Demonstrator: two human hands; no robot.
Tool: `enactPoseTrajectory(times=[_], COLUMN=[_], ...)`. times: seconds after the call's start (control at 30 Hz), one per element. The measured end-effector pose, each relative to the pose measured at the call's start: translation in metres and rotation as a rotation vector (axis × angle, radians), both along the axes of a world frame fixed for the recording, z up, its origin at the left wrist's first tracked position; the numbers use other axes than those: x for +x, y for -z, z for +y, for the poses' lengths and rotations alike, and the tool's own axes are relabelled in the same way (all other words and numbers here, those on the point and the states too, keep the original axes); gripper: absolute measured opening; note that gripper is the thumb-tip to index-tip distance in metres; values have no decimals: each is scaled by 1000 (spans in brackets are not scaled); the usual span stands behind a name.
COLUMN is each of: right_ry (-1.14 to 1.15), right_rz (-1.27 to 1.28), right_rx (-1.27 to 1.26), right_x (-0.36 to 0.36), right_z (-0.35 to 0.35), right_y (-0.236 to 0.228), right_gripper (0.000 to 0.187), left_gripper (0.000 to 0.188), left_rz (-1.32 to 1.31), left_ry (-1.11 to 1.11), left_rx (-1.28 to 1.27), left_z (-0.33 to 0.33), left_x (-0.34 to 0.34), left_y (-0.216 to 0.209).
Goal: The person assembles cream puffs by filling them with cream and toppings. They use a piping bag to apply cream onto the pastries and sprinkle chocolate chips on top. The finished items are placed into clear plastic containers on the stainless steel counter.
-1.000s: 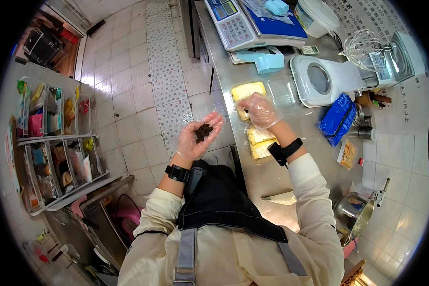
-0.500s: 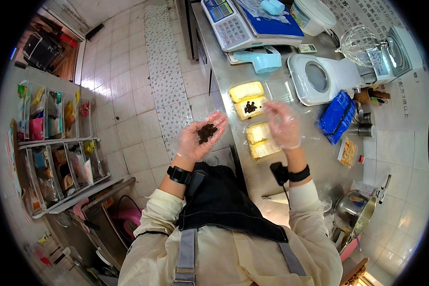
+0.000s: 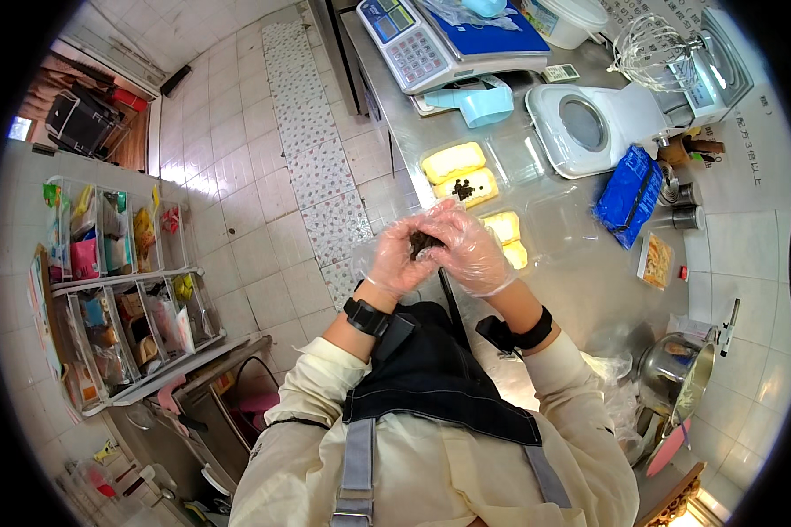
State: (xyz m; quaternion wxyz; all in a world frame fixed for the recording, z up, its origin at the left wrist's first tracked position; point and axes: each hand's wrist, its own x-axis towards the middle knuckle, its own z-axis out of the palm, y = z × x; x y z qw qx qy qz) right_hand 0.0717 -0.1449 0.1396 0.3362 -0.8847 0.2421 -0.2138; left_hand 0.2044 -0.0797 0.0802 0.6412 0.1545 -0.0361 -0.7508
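Both hands wear clear plastic gloves. Cupped in my left hand [image 3: 394, 265] is a small heap of dark brown bits [image 3: 423, 243]. My right hand [image 3: 471, 255] is bent over that palm, its fingers closed at the heap, so part of it is hidden. Just beyond lies a clear plastic box with two yellow cake pieces; the far piece [image 3: 453, 162] is plain and the nearer piece [image 3: 479, 187] carries scattered dark bits. In a second box, two more yellow cake pieces [image 3: 504, 228] are partly covered by my right hand.
A blue-topped scale [image 3: 492, 39] and a light blue scoop [image 3: 486, 104] sit at the counter's far end. To the right are a white machine [image 3: 567, 127], a whisk [image 3: 650, 54], a blue bag [image 3: 629, 195] and a metal pot [image 3: 668, 373]. A shelf of packets [image 3: 119, 299] stands left.
My right hand has moved left, from above the cake boxes to the dark bits in my left palm. My left hand has shifted slightly right and its fingers have curled in.
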Motion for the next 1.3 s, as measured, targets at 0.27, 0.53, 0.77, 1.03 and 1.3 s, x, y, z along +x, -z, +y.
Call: enactPoseTrajectory(times=[0.27,0.53,0.77,1.03,1.3], right_ry=[-9,17,21,-64,-25], right_rz=[-69,-67,-55,-109,129], right_rx=[-38,-29,-146,-45,-41], right_x=[-2,-2,-6,-14,-34], right_z=[-10,-49,-79,-107,-128], right_y=[16,26,32,42,56], right_gripper=[40,33,28,21,19], left_gripper=[35,25,23,27,39], left_rz=[-52,131,164,141,140], left_ry=[9,11,2,43,24], left_rx=[143,103,137,208,251], left_z=[-8,-48,-73,-80,-68], left_x=[-1,-6,-6,1,8], left_y=[2,11,15,27,20])
